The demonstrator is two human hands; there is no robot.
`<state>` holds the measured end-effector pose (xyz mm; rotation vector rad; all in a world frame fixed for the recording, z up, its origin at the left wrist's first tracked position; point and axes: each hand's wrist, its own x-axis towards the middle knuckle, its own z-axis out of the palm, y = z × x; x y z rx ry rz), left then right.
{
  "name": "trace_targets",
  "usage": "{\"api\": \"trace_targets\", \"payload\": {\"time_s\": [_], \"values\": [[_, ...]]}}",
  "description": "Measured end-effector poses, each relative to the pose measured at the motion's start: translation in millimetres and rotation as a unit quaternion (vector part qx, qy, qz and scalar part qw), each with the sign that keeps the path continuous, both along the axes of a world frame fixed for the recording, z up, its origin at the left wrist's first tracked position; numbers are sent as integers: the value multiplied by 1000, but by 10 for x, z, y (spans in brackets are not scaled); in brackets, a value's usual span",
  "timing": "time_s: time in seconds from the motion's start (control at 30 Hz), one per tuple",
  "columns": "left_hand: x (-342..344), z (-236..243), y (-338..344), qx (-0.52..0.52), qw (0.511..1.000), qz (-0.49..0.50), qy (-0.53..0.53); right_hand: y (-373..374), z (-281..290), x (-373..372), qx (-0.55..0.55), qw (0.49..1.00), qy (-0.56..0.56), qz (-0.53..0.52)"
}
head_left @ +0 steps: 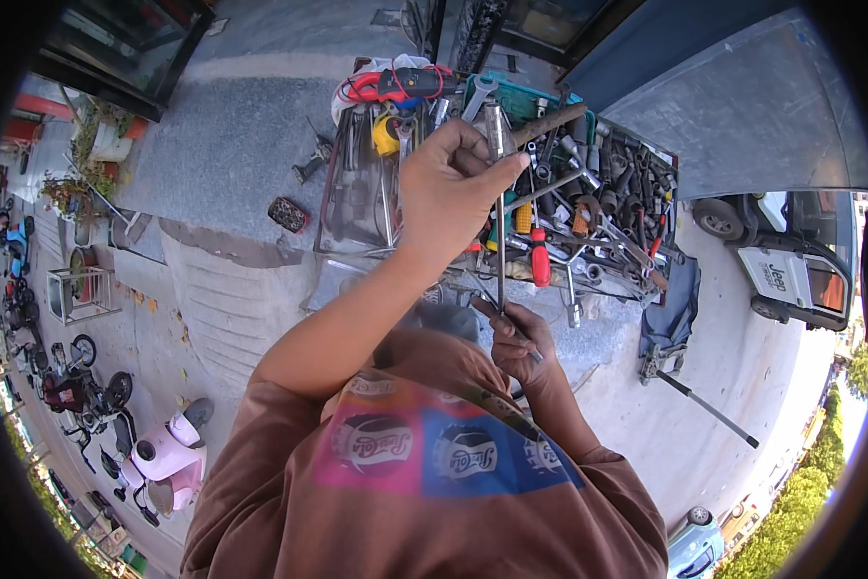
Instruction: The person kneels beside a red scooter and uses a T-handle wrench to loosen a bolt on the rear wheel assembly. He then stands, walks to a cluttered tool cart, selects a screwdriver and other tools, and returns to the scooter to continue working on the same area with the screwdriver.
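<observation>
A: What is the person holding?
B: A long, shiny metal tool point(500, 246) with a fat, round tip at one end. It goes from one hand to the other, at the near side of the tool table point(352, 217).
A: What's the left hand point(458, 183) doing?
B: It's holding on near the fat tip, with its fingers curled and its thumb across the tool. The tool table is behind it.
A: And the right hand point(523, 343)?
B: It's wrapped around the other end, by the near side of the tool table. A short metal bar point(534, 355) pokes out there. I can't tell if it's the same tool.
A: What's on the tool table?
B: A yellow tape measure point(385, 135) on its left part, a red and dark meter point(395, 85) at its far edge, and a red screwdriver point(540, 262) close to its near edge.
A: What's around it?
B: A drill point(315, 160) and a little box point(287, 215) are left of the tool table. A car point(786, 275) with a white door is off to its right.
</observation>
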<state>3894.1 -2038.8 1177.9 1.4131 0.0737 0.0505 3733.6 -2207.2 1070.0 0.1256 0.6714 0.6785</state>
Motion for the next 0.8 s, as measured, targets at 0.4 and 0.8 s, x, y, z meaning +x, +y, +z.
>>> {"api": "trace_targets", "payload": {"time_s": [0.4, 0.8], "values": [[-30, -37, 0, 48, 999, -14, 4, 160, -8, -87, 56, 995, 5, 83], [-6, -194, 54, 47, 997, 33, 58, 139, -158, -332, 68, 993, -81, 43]]}}
